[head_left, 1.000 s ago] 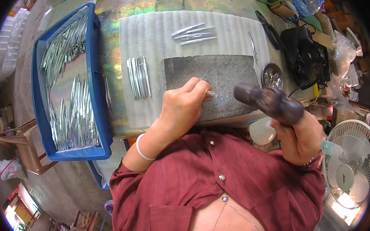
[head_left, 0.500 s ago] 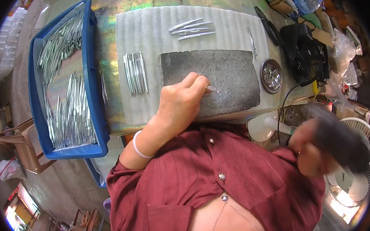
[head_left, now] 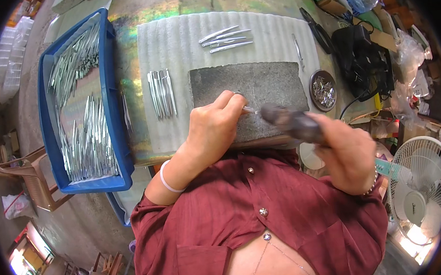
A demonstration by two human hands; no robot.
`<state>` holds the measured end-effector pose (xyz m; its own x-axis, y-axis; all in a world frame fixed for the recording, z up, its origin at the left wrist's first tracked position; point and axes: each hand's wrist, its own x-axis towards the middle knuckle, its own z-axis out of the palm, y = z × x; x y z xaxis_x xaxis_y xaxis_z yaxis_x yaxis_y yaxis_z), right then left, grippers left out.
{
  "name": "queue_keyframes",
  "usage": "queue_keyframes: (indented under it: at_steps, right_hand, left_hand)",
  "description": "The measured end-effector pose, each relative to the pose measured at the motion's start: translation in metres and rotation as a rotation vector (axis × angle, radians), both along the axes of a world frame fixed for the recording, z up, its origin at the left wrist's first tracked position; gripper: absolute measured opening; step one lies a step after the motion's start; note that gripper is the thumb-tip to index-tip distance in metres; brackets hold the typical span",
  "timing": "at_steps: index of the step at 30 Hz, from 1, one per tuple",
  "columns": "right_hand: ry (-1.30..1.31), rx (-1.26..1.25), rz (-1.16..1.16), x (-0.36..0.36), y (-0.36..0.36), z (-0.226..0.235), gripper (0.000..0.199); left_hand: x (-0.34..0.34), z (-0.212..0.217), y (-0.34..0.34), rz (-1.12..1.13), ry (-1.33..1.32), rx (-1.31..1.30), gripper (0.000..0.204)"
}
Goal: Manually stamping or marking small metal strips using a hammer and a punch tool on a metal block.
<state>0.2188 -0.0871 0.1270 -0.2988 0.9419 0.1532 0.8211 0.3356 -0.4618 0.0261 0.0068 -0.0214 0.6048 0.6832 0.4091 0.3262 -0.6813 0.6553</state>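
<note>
Swung back from the fan (head_left: 421,174), the dark hammer-like tool (head_left: 293,123), clenched in the right hand (head_left: 347,151), is over the rough grey slab (head_left: 278,85). The left hand (head_left: 213,125) pinches a slim shiny metal piece (head_left: 250,110) there, mostly hiding it. Ribbed white foam (head_left: 173,43) lies underneath; a round dish (head_left: 313,89) of metal bits (head_left: 324,93) sits to the right.

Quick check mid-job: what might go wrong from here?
The dark tool in the right hand is near the left hand; a stray swing might catch its fingers. The thin metal piece gripped there might slip on the slab. The round dish sits close by, so a bump might spill its metal bits.
</note>
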Motion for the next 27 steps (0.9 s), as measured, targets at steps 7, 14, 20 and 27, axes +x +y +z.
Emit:
queue_keyframes:
  at_steps: [7,14,20,27]
  right_hand:
    - [0.171,0.047,-0.281,0.012,0.001,-0.05,0.042]
    - [-0.043,-0.033,-0.38,0.014,0.02,-0.12,0.039]
    - [-0.009,0.02,-0.394,0.049,0.048,-0.119,0.032]
    - [-0.123,-0.037,-0.623,0.136,0.112,-0.183,0.036]
  left_hand:
    - [-0.021,0.028,0.007,-0.076,-0.614,-1.007,0.017]
    - [-0.028,0.033,0.021,-0.113,-1.062,-1.422,0.016]
    - [-0.029,0.032,0.023,-0.104,-0.943,-1.34,0.021]
    - [-0.024,0.044,0.015,0.034,-0.672,-1.128,0.027]
